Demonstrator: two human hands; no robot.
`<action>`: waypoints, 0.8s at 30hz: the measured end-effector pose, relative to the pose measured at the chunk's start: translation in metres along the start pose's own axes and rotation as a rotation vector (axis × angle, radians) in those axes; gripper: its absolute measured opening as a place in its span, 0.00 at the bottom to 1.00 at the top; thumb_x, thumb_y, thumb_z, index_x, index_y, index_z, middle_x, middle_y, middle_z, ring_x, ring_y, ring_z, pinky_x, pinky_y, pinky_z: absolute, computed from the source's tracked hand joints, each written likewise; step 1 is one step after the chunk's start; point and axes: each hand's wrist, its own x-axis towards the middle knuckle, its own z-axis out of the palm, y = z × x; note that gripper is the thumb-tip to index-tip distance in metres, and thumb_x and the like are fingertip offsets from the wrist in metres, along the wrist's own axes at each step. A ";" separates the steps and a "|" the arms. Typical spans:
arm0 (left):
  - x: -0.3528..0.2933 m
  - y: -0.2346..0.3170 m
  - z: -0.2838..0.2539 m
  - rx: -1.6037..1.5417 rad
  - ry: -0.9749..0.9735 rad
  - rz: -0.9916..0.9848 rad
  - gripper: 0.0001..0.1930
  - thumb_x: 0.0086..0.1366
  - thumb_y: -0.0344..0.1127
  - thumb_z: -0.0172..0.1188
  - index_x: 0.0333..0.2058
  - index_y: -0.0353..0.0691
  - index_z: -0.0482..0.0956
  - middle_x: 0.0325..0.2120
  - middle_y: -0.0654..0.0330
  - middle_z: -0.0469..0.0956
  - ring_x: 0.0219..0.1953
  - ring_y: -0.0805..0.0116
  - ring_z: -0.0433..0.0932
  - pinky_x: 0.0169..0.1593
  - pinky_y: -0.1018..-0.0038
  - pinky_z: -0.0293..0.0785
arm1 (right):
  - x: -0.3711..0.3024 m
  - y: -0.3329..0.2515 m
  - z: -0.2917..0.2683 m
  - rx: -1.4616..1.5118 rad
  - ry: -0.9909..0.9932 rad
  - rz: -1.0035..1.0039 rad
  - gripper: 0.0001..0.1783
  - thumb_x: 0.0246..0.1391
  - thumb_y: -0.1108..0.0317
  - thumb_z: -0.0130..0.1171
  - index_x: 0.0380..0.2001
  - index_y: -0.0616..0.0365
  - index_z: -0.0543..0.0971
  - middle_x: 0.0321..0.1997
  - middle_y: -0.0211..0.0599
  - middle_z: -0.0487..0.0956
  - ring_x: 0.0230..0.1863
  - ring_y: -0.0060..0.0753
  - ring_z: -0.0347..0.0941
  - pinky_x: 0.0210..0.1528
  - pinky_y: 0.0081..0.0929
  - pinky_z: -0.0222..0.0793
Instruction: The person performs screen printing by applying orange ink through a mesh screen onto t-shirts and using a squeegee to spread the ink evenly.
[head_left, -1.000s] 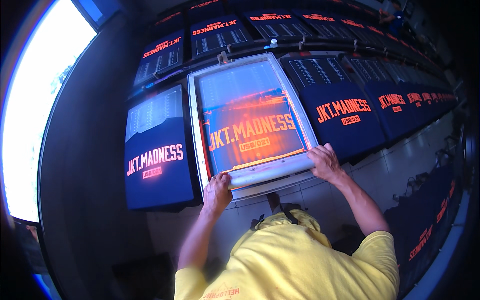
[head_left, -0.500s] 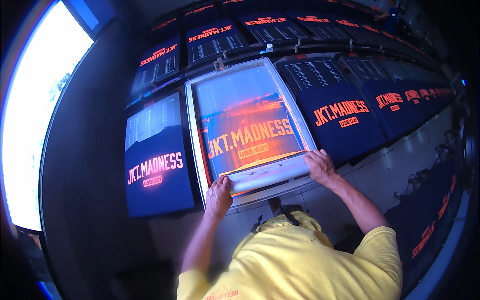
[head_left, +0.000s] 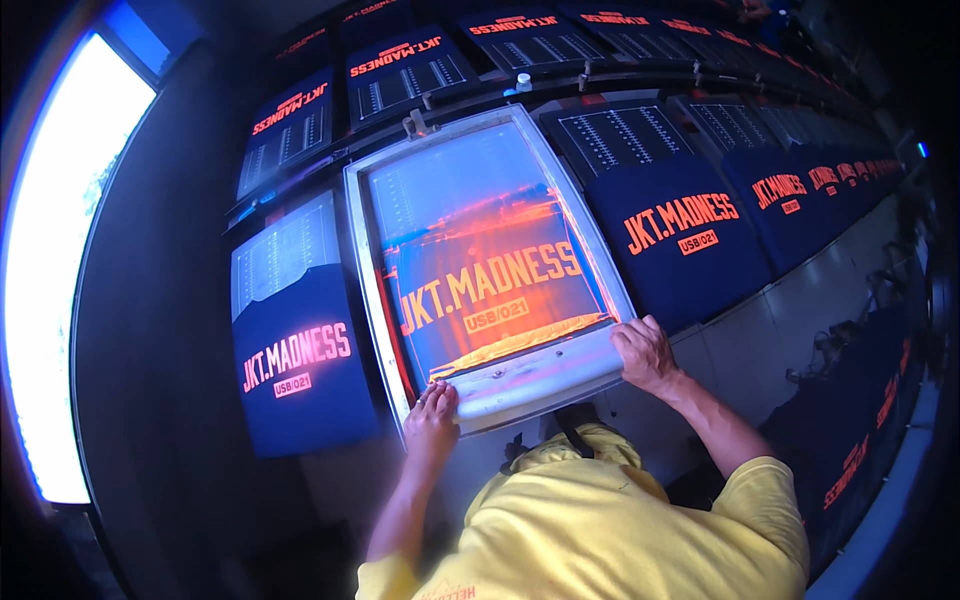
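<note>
A pale-edged screen-printing frame [head_left: 360, 245] lies in front of me, its mesh tinted blue and orange, with block lettering showing through. Across its near end rests a wide pale squeegee [head_left: 535, 384]. My left hand [head_left: 432, 418] is closed round the squeegee's left end, fingers curled over the top. At the opposite end my right hand [head_left: 648, 356] grips it the same way. A band of orange ink [head_left: 515, 342] runs along the squeegee's far edge. The squeegee's lower edge is hidden from this angle.
Dark blue shirts with orange lettering lie on boards to both sides, one left shirt [head_left: 300, 385] and one right shirt [head_left: 690, 260] nearest. Behind runs another row of printed shirts. A small white-capped object [head_left: 523, 82] stands on the rail between rows. Bright window [head_left: 60, 280] far left.
Both hands have drawn the squeegee a little nearer to me, and it now leans flatter. More of the orange ink band shows beyond it. The whole view has shifted slightly.
</note>
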 end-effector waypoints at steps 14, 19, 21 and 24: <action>0.165 -0.069 0.009 0.057 0.122 -0.032 0.13 0.53 0.23 0.59 0.39 0.38 0.81 0.40 0.52 0.84 0.42 0.52 0.84 0.43 0.61 0.82 | 0.166 0.110 0.060 0.003 -0.056 -0.061 0.06 0.39 0.79 0.58 0.26 0.60 0.76 0.29 0.41 0.79 0.36 0.41 0.76 0.43 0.37 0.65; 0.211 -0.091 -0.003 0.048 0.058 -0.089 0.14 0.52 0.23 0.60 0.39 0.40 0.83 0.34 0.54 0.84 0.37 0.52 0.83 0.41 0.60 0.80 | 0.224 0.132 0.067 0.018 -0.173 -0.049 0.06 0.40 0.79 0.61 0.26 0.60 0.78 0.30 0.44 0.81 0.39 0.45 0.79 0.46 0.39 0.67; 0.218 -0.088 -0.010 0.019 0.050 -0.098 0.15 0.51 0.22 0.59 0.39 0.41 0.83 0.33 0.53 0.83 0.36 0.50 0.83 0.41 0.59 0.79 | 0.229 0.136 0.066 0.022 -0.178 -0.040 0.06 0.41 0.78 0.61 0.27 0.60 0.78 0.31 0.45 0.82 0.40 0.45 0.79 0.48 0.40 0.67; 0.224 -0.090 -0.021 0.037 -0.022 -0.124 0.14 0.52 0.22 0.58 0.38 0.42 0.83 0.32 0.49 0.83 0.36 0.47 0.82 0.40 0.56 0.78 | 0.240 0.133 0.060 0.012 -0.235 -0.005 0.05 0.43 0.77 0.62 0.27 0.59 0.79 0.31 0.45 0.82 0.42 0.47 0.79 0.51 0.42 0.67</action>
